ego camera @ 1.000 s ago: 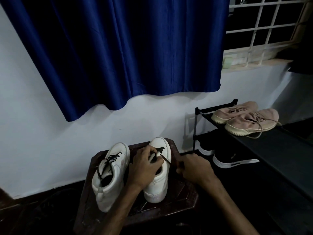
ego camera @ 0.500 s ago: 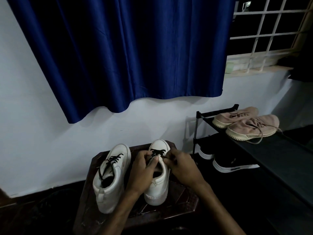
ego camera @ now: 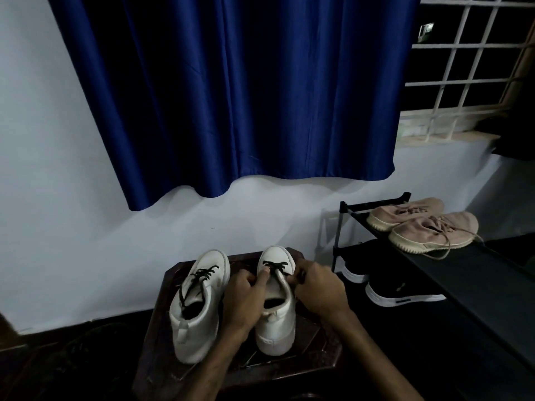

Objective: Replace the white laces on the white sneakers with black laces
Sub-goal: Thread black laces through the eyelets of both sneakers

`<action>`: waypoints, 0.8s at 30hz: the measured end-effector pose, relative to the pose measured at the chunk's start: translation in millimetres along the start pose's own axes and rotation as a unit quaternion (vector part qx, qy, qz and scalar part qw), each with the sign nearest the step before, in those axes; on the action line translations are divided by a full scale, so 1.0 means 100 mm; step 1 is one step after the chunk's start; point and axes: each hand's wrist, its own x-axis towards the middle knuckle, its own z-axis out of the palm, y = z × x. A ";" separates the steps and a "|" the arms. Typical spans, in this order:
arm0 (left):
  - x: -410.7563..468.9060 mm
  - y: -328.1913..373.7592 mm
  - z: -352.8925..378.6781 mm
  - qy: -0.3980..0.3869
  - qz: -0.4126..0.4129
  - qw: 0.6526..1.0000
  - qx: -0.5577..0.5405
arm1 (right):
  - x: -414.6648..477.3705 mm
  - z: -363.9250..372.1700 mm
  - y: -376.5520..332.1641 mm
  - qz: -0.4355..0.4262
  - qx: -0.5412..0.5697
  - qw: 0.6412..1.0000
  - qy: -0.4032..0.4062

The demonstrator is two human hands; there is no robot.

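On the counter (ego camera: 315, 357) at lower centre of the frame, the half-laced sneaker (ego camera: 275, 328) is gripped and steadied by the left hand (ego camera: 243, 296) while its black lace (ego camera: 275, 266) is seemingly pinched by the curled right hand (ego camera: 318, 287) for threading.

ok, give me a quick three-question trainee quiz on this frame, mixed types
1. True or false: the left hand and right hand are both at the right white sneaker.
2. Where do the pink shoes sit? A) top shelf of the rack B) stool C) windowsill
3. Fill in: the left white sneaker carries ____ laces.
Key: 1 true; 2 A; 3 black.
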 end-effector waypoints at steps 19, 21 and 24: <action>0.09 1.93 -1.50 -0.097 0.120 0.957 -0.247 | 0.29 -2.11 -1.03 -0.084 0.649 0.725 -0.214; 0.05 2.02 -1.57 -0.121 0.138 0.945 -0.270 | 0.26 -2.17 -1.12 -0.096 0.640 0.737 -0.195; -0.01 2.08 -1.64 -0.184 0.160 0.920 -0.306 | 0.22 -2.24 -1.22 -0.110 0.600 0.783 -0.123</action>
